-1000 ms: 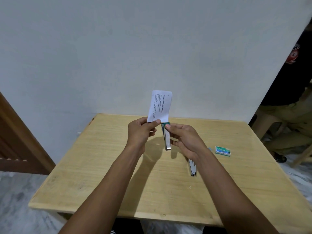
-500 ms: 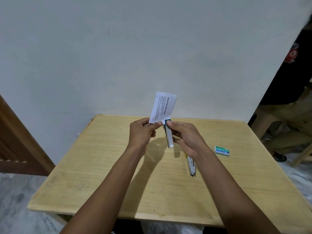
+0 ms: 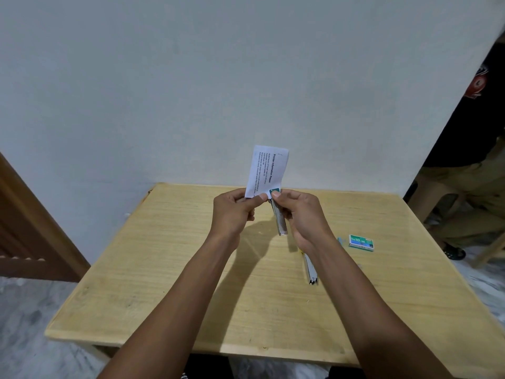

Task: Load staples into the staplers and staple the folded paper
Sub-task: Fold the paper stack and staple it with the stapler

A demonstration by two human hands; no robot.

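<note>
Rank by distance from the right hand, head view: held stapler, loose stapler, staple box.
1. held stapler: in the right hand's grip.
2. loose stapler: on the table, beneath that wrist.
3. staple box: on the table, farther right.

Folded paper [image 3: 266, 170] upright, lower corner at green tip of raised stapler [image 3: 280, 220]; second stapler [image 3: 310, 269] lies flat.
</note>
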